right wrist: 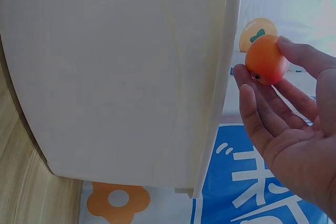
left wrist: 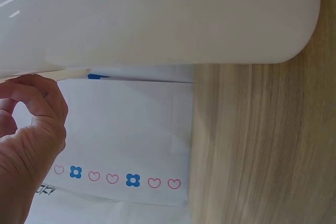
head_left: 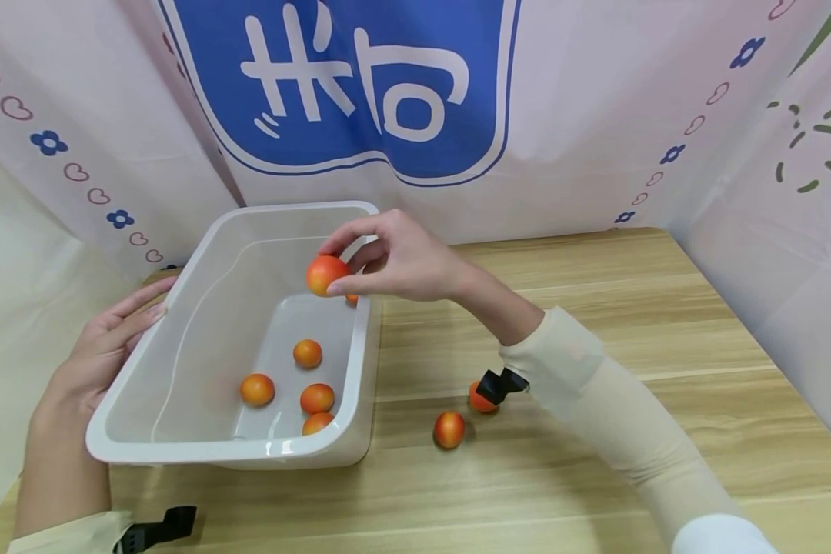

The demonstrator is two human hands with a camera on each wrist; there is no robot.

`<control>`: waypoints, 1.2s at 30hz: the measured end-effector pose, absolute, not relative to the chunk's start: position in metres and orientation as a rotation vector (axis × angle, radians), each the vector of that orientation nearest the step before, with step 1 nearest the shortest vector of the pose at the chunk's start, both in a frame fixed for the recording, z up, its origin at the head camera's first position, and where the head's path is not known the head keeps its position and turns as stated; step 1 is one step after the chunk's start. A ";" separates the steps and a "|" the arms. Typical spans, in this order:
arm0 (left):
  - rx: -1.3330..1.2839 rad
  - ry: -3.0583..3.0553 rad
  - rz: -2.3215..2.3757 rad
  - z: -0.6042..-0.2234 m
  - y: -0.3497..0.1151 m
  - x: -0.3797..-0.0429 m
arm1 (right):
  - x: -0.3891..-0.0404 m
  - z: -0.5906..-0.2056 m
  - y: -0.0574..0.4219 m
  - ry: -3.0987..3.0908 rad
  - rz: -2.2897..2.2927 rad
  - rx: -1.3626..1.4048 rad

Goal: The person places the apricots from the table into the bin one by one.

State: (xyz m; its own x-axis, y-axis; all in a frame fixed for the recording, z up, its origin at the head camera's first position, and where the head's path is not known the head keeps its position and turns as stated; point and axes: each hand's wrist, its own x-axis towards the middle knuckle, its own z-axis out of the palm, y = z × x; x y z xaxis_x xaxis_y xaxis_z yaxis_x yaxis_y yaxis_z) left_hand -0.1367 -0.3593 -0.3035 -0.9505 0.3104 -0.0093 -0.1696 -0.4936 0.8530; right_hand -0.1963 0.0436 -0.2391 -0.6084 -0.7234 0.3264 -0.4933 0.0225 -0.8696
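- The right hand (head_left: 405,261) pinches a red-orange fruit (head_left: 325,275) between thumb and fingertips, holding it over the white tub (head_left: 197,362), above rim height and near the right side.
- The left hand (head_left: 107,342) grips the tub's left rim, its fingers bent at the edge.
- Inside the tub, one fruit (head_left: 308,354) lies around the middle of the floor, with another fruit (head_left: 257,390) to its left.
- Nearer the front right corner are a third fruit (head_left: 317,398) and, just in front of it, a fourth fruit (head_left: 317,425), partly cut off by the rim.
- A sliver of a further fruit (head_left: 352,299) shows by the right wall, mostly hidden behind the right hand.
- On the wooden surface (head_left: 734,400), right of the tub, sit a loose fruit (head_left: 449,429) and, just beside it, a second loose fruit (head_left: 481,398), partly covered by the black strap (head_left: 502,385) at the right sleeve (head_left: 616,415).
- Behind hangs a pale cloth (head_left: 582,115) with a blue badge.
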 end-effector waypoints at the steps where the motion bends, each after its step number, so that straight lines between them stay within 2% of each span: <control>1: 0.213 1.393 2.493 -0.304 -0.359 -0.137 | -0.196 -0.239 0.043 2.089 -1.621 -1.274; 36: 0.205 1.382 2.497 -0.304 -0.360 -0.137 | -0.197 -0.238 0.026 2.222 -1.545 -1.324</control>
